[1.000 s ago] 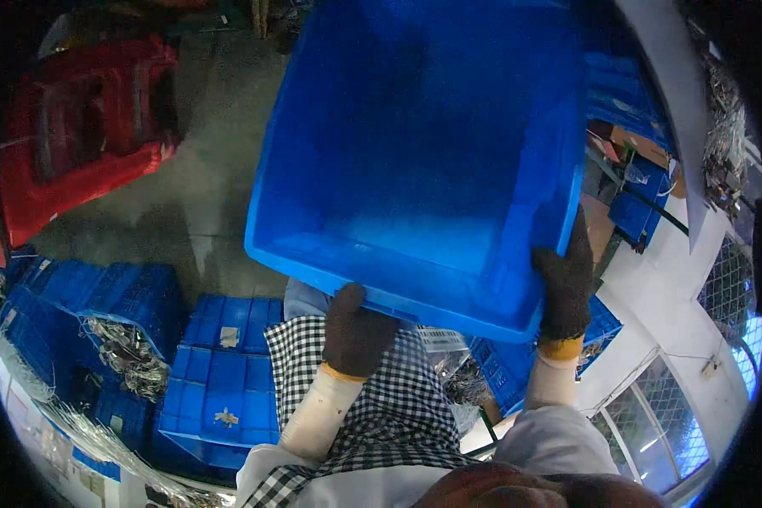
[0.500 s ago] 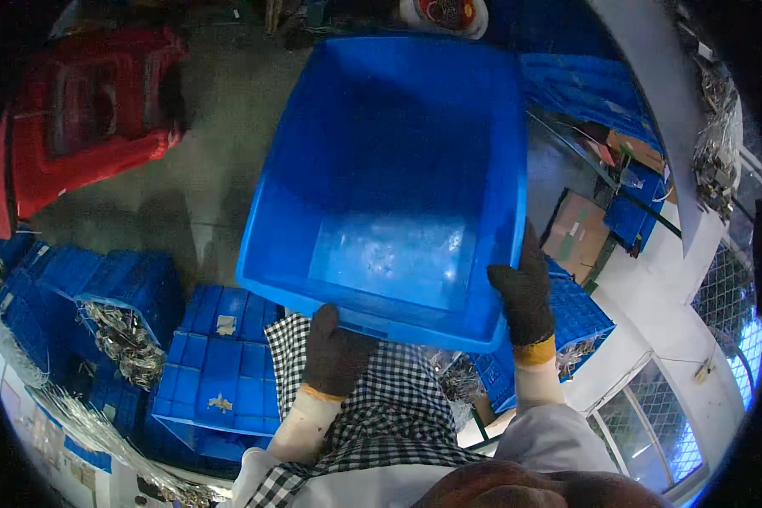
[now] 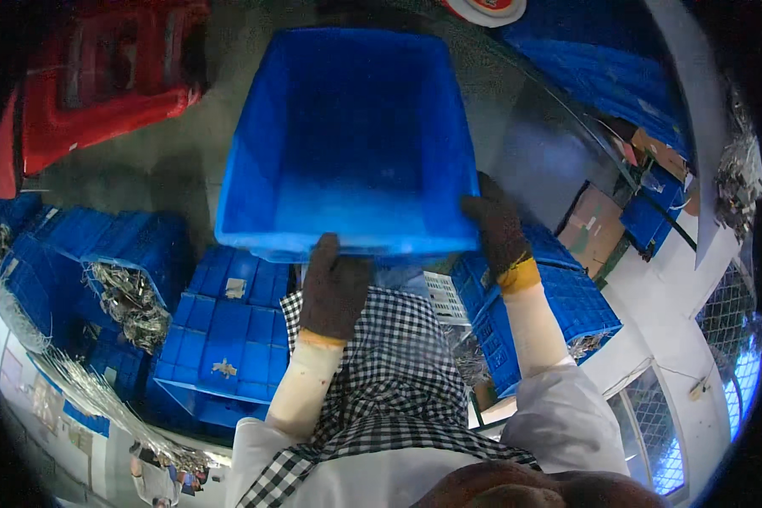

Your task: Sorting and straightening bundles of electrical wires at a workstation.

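Observation:
A large blue plastic crate [image 3: 360, 245] is held out in front of me, its open top facing me. Nothing shows inside it, though its deeper part is dark. My left hand [image 3: 334, 292], in a dark glove with a yellow cuff, is closed on the near rim, thumb over the edge. My right hand [image 3: 495, 224], gloved the same way, grips the crate's right near corner; its fingers are partly hidden behind the wall. Below the crate hangs my black-and-white checked apron [image 3: 398, 356].
Blue crates [image 3: 229, 330] stand at the left, one filled with thin metal pieces [image 3: 127, 300]. More blue crates [image 3: 542, 305] and a cardboard box [image 3: 591, 222] are at the right. A red plastic chair [image 3: 102, 135] lies far left. A white perforated basket [image 3: 444, 296] sits behind my right arm.
Both hands have moved the blue crate forward and a little left, away from my body. Its near rim has tipped, so less of its bright inner surface shows. Both hands keep their grip.

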A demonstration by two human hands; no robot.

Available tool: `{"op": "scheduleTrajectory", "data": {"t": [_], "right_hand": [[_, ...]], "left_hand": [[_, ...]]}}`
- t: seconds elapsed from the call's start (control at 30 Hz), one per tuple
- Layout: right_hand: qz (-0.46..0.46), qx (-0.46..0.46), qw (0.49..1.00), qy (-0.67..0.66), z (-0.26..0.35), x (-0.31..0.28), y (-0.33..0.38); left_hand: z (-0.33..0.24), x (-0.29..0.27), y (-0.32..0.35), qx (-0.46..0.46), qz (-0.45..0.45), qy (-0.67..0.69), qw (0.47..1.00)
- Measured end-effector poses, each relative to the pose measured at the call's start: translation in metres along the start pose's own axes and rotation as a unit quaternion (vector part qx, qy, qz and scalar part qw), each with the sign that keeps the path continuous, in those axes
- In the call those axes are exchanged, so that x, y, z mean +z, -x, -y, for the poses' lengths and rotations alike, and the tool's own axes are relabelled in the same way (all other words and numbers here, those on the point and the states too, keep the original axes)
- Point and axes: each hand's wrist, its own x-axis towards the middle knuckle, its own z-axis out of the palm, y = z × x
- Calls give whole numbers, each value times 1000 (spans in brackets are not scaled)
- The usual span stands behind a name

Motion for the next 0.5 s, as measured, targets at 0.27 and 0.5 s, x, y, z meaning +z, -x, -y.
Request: {"op": "scheduleTrajectory", "data": {"t": [0.27,0.5], "right_hand": [[12,23,999,-23,-42,24,17],[-71,97,993,-22,13,28,10]], "left_hand": [[-31,36,0,-2,-85,131,988],[-43,32,-4,392,-32,-629,671]]}}
